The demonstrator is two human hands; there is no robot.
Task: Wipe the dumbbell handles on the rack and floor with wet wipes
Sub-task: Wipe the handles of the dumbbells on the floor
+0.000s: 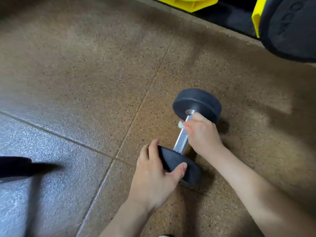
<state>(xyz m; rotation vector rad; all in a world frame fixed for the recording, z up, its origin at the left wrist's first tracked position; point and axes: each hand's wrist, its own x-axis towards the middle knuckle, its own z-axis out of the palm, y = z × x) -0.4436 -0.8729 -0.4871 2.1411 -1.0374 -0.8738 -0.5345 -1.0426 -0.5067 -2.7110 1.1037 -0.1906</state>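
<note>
A small dumbbell (pixel 196 105) with black round ends and a shiny knurled metal handle (pixel 181 140) lies on the speckled brown floor. My left hand (pixel 153 178) grips its near black end, thumb over the face and fingers round the rim. My right hand (pixel 201 132) is curled round the upper part of the handle. A small bit of pale wet wipe (pixel 180 124) pokes out at its fingertips; the remainder of the wipe is hidden inside the hand.
A large black dumbbell head (pixel 290 28) sits at the top right beside yellow rack parts (pixel 188 3). A dark blurred object (pixel 15 165) lies at the left edge on a grey floor mat (pixel 42 194). Brown rubber floor tiles (pixel 85 65) spread around.
</note>
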